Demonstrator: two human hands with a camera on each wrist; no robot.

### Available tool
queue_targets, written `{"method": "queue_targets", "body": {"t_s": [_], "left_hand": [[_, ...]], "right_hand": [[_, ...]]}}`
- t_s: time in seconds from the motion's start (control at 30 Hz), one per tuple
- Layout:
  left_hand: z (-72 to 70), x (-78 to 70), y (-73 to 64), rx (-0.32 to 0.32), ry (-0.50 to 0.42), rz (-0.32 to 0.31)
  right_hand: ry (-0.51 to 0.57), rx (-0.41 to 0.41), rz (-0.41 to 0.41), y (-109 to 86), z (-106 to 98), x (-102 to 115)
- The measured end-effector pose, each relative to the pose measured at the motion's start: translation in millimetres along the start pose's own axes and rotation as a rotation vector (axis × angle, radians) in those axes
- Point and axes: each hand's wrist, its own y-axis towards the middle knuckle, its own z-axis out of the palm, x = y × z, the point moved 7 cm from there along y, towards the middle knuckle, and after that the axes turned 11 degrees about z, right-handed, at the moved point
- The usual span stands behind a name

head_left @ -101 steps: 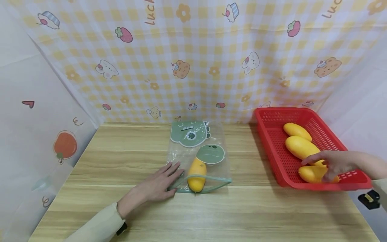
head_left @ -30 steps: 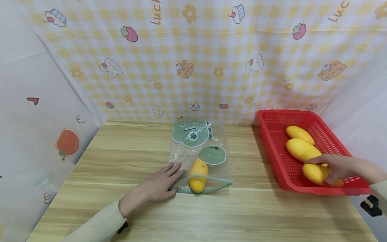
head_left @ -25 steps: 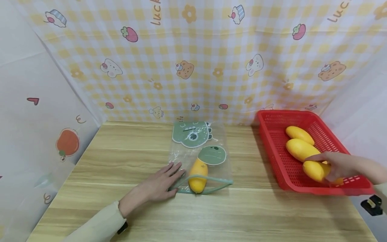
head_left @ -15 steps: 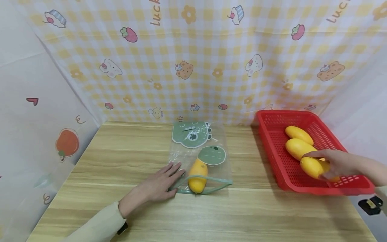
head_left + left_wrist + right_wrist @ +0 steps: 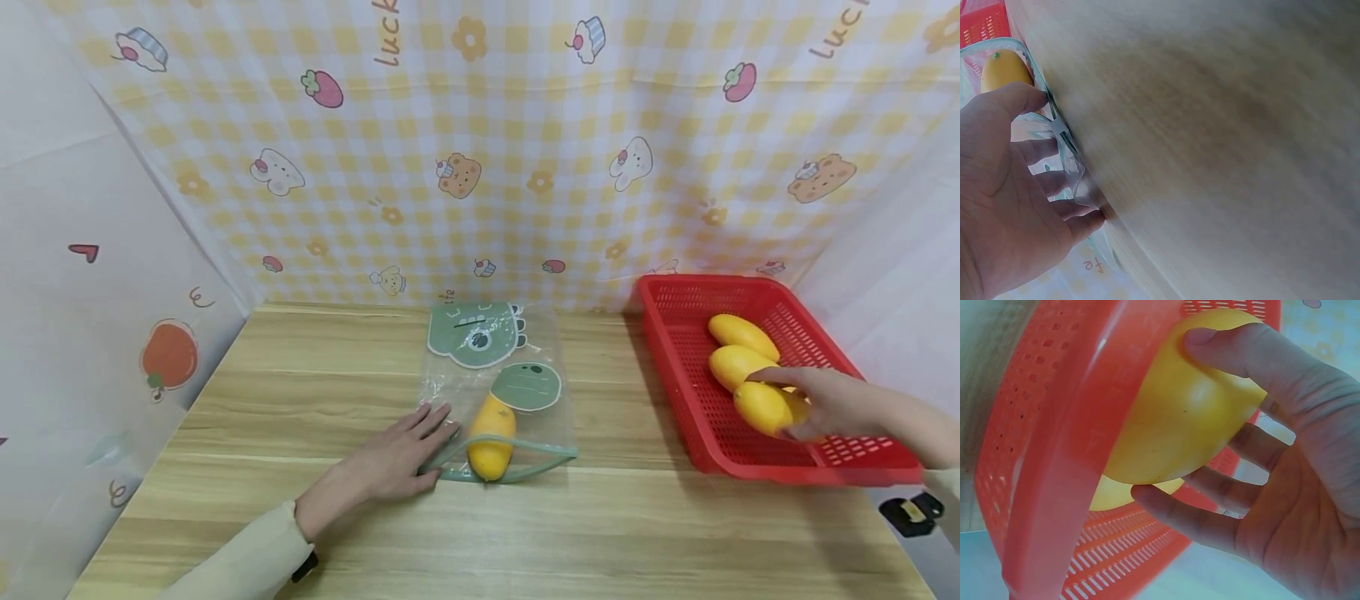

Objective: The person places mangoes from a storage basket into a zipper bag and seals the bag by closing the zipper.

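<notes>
My left hand (image 5: 393, 458) rests flat with spread fingers on the left edge of a clear zip bag (image 5: 442, 387) printed with green cartoon shapes. The bag lies on the table, its green-edged mouth parted toward me. Inside is a yellow mango (image 5: 491, 458), its near end at the mouth. In the left wrist view, the left thumb (image 5: 1025, 97) touches the bag's edge. Over at the right, my right hand (image 5: 828, 408) grips another mango (image 5: 765, 407) inside the red basket (image 5: 671, 383). Thumb and fingers curve round that mango (image 5: 1179, 419) in the right wrist view, hiding part of it.
Two more mangoes lie in the basket, one at the back (image 5: 742, 335) and one (image 5: 731, 367) right beside the held one. The basket's walls stand around the right hand. A checked cloth (image 5: 510, 225) hangs behind the wooden table (image 5: 322, 350).
The right hand has moved the gripped mango a little left and toward the back of the basket, now overlapping the mango behind it. The left hand and the bag have stayed put.
</notes>
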Motion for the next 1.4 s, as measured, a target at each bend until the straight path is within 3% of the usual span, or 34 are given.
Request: {"method": "queue_targets", "body": {"t_s": [0.3,0.5,0.9,1.17,1.4], "left_hand": [[0.2,-0.3,0.2,0.005,0.006,-0.006],[-0.6,-0.3,0.2,0.012,-0.011,-0.016],[-2.0,-2.0,0.9,0.003,-0.015,-0.012],[-2.5,-3.2,0.7,0.004,-0.011,-0.005],[-2.3,-1.9,0.2,0.006,-0.011,-0.007]], "right_hand": [[-0.057,-0.139,-0.056,-4.9,-8,11],[-0.068,-0.225,-0.039,-5.9,-13,20],[0.023,-0.348,-0.066,-8.6,-23,38],[0.187,-0.317,-0.068,-8.4,-24,53],[0.314,-0.266,0.007,-6.3,-25,63]]}}
